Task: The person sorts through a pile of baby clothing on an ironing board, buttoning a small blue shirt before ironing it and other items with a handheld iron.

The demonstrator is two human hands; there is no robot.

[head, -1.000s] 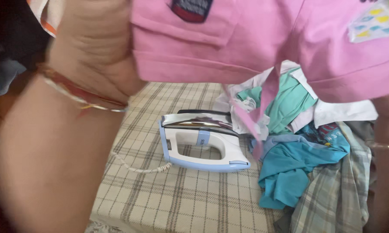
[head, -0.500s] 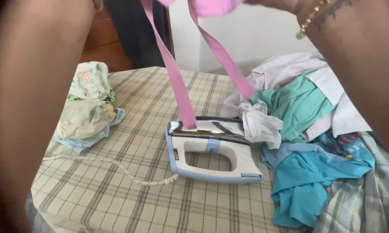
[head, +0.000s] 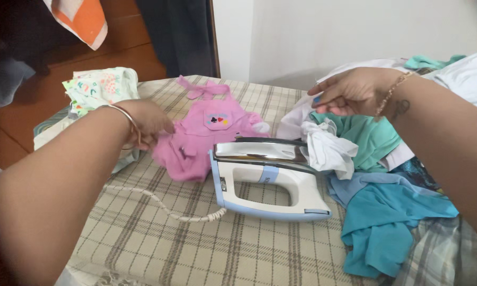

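Note:
A small pink garment (head: 201,135) with a patch on its front lies crumpled on the checked cloth-covered table (head: 238,249). My left hand (head: 148,124), with a bangle at the wrist, touches the garment's left edge with fingers curled on the fabric. My right hand (head: 349,91) hovers over the pile of clothes (head: 376,159) at the right, fingers apart, holding nothing. A white and blue iron (head: 267,177) rests on its side between the garment and the pile, its cord (head: 164,206) trailing left.
A second small stack of light printed clothes (head: 98,90) sits at the table's far left corner. An orange and white cloth (head: 79,18) hangs at top left. A white wall and dark curtain stand behind the table.
The pink garment, held up near the camera before, has come down onto the table left of the iron. My right hand has let it go and moved over the clothes pile.

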